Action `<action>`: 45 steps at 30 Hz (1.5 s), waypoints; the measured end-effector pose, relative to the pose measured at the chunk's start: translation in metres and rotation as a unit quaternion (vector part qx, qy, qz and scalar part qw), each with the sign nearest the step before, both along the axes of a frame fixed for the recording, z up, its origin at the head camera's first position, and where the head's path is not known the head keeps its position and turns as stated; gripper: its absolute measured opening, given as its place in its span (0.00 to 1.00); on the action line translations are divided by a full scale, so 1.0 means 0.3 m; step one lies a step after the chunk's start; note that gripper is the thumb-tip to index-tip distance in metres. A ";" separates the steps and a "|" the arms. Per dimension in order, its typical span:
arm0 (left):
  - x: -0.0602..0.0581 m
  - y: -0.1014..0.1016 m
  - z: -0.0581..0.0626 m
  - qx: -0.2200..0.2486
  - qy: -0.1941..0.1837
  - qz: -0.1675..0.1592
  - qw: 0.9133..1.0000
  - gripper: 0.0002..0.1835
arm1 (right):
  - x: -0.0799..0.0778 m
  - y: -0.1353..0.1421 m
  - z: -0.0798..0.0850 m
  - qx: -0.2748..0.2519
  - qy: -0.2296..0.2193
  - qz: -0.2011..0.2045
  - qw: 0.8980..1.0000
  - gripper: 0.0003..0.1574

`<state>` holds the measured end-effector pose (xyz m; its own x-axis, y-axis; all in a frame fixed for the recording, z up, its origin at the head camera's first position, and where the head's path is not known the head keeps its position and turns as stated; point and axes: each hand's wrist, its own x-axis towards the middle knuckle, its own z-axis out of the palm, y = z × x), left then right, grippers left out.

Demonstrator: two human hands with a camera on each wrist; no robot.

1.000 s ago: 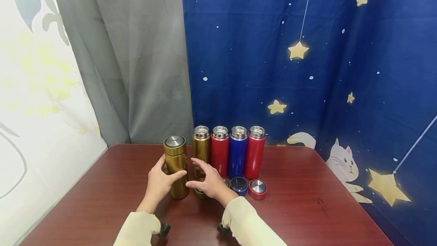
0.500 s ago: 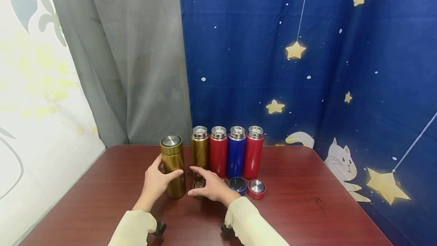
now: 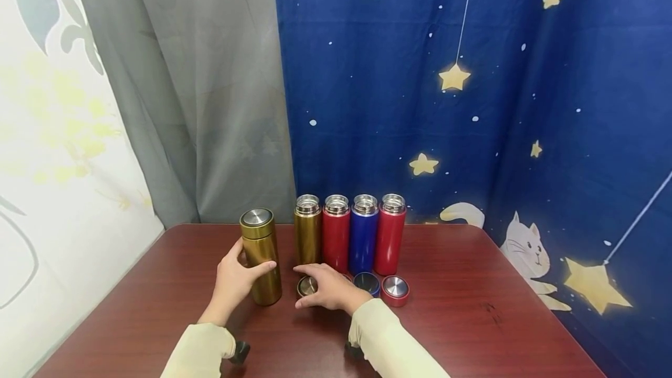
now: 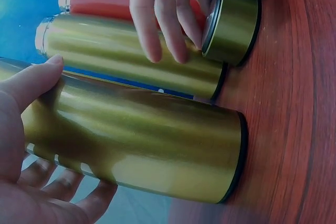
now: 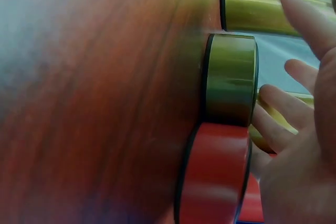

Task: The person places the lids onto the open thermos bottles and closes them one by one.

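My left hand (image 3: pixel 231 280) grips a gold thermos bottle (image 3: pixel 265 282) with its lid on, standing upright at the left. The thumb lies on the near side and the fingers (image 4: pixel 94 203) reach round the other side. My right hand (image 3: pixel 336 291), fingers spread and relaxed, hovers by the loose gold lid (image 5: pixel 231 80) and holds nothing. Behind it stands a gold bottle without its lid (image 3: pixel 308 235). The red lid (image 5: pixel 212 174) beside the gold one is mostly hidden by my right hand in the head view.
In a row with the gold bottle stand a red bottle (image 3: pixel 336 241), a blue bottle (image 3: pixel 363 241) and another red bottle (image 3: pixel 390 241), all without lids. A blue lid (image 3: pixel 367 283) and a red lid (image 3: pixel 395 290) lie in front on the brown table (image 3: pixel 472 331). Curtains hang behind.
My left hand and the lidded gold bottle have shifted left, away from the row. My right hand has drawn slightly right and down, off the bottle's side, over the small lids.
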<state>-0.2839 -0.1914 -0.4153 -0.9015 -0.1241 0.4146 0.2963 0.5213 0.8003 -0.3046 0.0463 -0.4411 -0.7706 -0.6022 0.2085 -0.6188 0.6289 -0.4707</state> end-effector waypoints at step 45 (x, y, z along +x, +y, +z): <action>0.002 -0.104 0.015 -0.017 -0.007 0.052 0.998 0.43 | -0.021 0.013 -0.010 0.083 0.003 0.000 0.997 0.41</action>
<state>-0.2834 -0.2225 -0.4108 -0.8897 -0.2037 0.4086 0.2284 0.5763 0.7847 -0.3108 0.0501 -0.4442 -0.7697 -0.6286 0.1114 -0.6215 0.6979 -0.3559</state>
